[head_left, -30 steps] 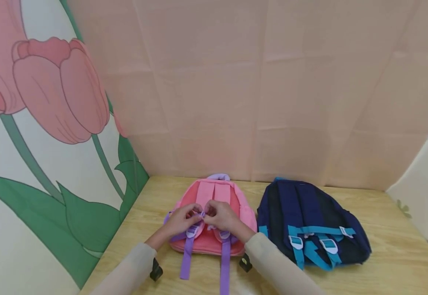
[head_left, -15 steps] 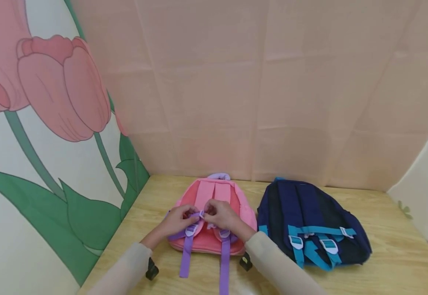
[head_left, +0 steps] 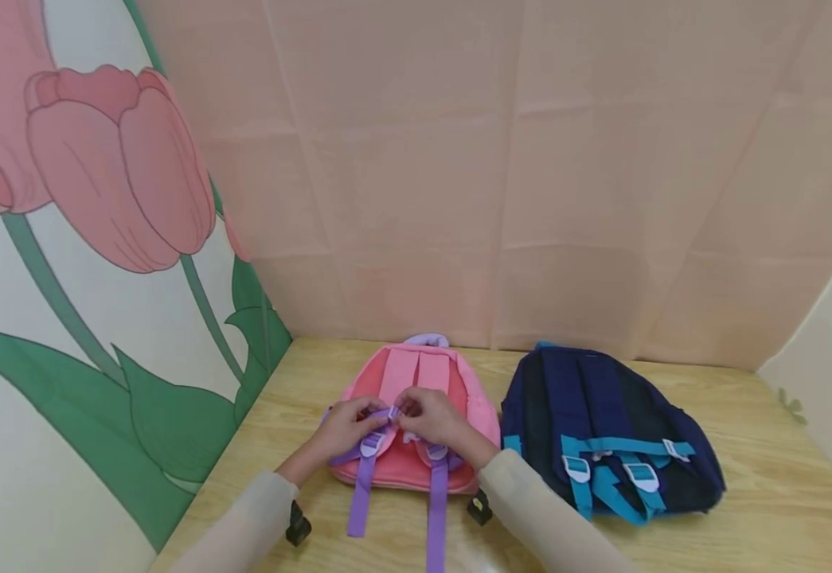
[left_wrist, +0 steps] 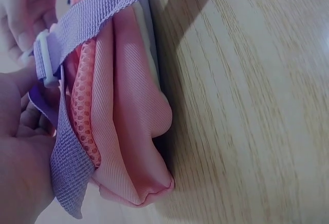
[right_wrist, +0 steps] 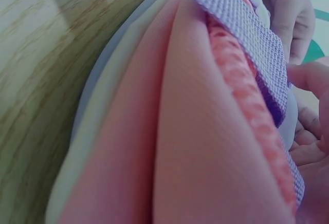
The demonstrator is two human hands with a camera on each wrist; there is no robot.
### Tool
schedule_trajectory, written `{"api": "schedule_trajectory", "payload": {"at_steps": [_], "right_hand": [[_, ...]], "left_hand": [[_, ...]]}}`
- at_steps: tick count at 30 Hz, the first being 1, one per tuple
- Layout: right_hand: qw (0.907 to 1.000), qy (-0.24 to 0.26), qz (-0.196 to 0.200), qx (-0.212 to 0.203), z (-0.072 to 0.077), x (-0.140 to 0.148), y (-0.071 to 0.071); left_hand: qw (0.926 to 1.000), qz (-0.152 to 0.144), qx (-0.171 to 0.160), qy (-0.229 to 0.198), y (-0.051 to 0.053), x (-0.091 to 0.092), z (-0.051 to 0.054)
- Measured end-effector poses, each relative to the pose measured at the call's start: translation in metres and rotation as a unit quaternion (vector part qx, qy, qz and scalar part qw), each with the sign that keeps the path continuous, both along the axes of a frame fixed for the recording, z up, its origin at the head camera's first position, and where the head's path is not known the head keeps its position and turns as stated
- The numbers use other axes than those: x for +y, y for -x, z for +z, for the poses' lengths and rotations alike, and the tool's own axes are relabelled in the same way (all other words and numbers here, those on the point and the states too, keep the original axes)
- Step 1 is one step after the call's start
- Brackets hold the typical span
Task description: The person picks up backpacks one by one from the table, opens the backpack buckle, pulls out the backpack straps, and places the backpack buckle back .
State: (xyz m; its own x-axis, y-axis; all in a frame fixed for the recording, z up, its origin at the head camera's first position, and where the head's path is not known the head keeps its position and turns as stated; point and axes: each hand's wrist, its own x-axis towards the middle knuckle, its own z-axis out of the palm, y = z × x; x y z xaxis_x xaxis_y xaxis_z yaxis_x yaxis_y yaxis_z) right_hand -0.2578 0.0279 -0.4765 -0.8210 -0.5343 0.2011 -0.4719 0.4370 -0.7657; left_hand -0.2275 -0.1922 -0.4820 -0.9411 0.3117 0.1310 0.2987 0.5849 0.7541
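A pink backpack (head_left: 476, 410) lies with its shoulder straps facing up. My left hand (head_left: 344, 430) pinches a purple webbing strap (left_wrist: 103, 16) over the bag's middle. Against it, the fingers of my right hand (head_left: 431, 415) pinch at a small pale slide buckle (left_wrist: 46, 57) threaded on this strap. The strap's loose end (left_wrist: 72, 167) hangs beside my left palm in the left wrist view. Fingertips partly cover the buckle in the head view, so how the webbing runs through it is unclear. Two more purple straps (head_left: 361, 497) trail from the bag toward me.
Right of the pink bag lies a navy backpack (head_left: 598, 398) with turquoise straps (head_left: 619, 446) and white buckles. Both bags rest on a wood-grain table (head_left: 767, 446). Behind stands a beige cloth backdrop (head_left: 501, 183); a tulip-painted panel (head_left: 122, 175) borders the left.
My left hand has shifted slightly left, and more of the strap and pale buckle shows between my fingers. The right hand and both backpacks stay nearly in place.
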Motion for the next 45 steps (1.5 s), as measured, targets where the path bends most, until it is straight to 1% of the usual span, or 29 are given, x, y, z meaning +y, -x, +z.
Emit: {"api": "schedule_trajectory", "payload": {"at_steps": [3, 5, 9, 13, 17, 22, 27, 33, 39, 45], "right_hand": [[1.0, 0.003, -0.001, 0.004, 0.0024, -0.0003, -0.0003], [1.0, 0.003, -0.003, 0.0, 0.0036, -0.0008, -0.0007], [1.0, 0.001, -0.005, -0.003, 0.0043, -0.0016, -0.0019], [0.9998, -0.005, -0.016, -0.01, 0.0042, -0.0023, -0.003], [0.9994, -0.008, -0.03, -0.016, 0.0042, -0.0028, -0.0034], [0.9993, -0.014, -0.031, -0.013, 0.0028, -0.0028, -0.0036], [0.9994, -0.007, -0.032, -0.015, 0.0034, -0.0044, -0.0055], [0.9991, -0.02, -0.037, 0.011, 0.0026, -0.0071, -0.007], [0.9981, -0.034, -0.041, 0.032, 0.0033, -0.0086, -0.0078], [0.9978, -0.043, -0.036, 0.037, 0.0038, -0.0089, -0.0072]], "left_hand": [[1.0, 0.001, 0.004, -0.005, -0.0003, 0.0011, 0.0011], [0.9999, 0.003, 0.011, -0.005, -0.0005, 0.0022, 0.0012], [0.9997, 0.008, 0.021, -0.011, -0.0005, 0.0037, -0.001], [0.9995, 0.014, 0.027, -0.014, 0.0005, 0.0041, -0.0038], [0.9993, 0.018, 0.027, -0.017, 0.001, 0.0036, -0.0057], [0.9992, 0.026, 0.025, -0.016, -0.0013, 0.0037, -0.0057], [0.999, 0.026, 0.031, -0.017, -0.0023, 0.0041, -0.0066], [0.9992, 0.029, 0.025, -0.012, -0.0034, 0.0049, -0.0066], [0.9991, 0.023, 0.031, -0.017, -0.0047, 0.0054, -0.0045], [0.9994, 0.012, 0.03, -0.014, -0.0052, 0.0042, -0.0032]]}}
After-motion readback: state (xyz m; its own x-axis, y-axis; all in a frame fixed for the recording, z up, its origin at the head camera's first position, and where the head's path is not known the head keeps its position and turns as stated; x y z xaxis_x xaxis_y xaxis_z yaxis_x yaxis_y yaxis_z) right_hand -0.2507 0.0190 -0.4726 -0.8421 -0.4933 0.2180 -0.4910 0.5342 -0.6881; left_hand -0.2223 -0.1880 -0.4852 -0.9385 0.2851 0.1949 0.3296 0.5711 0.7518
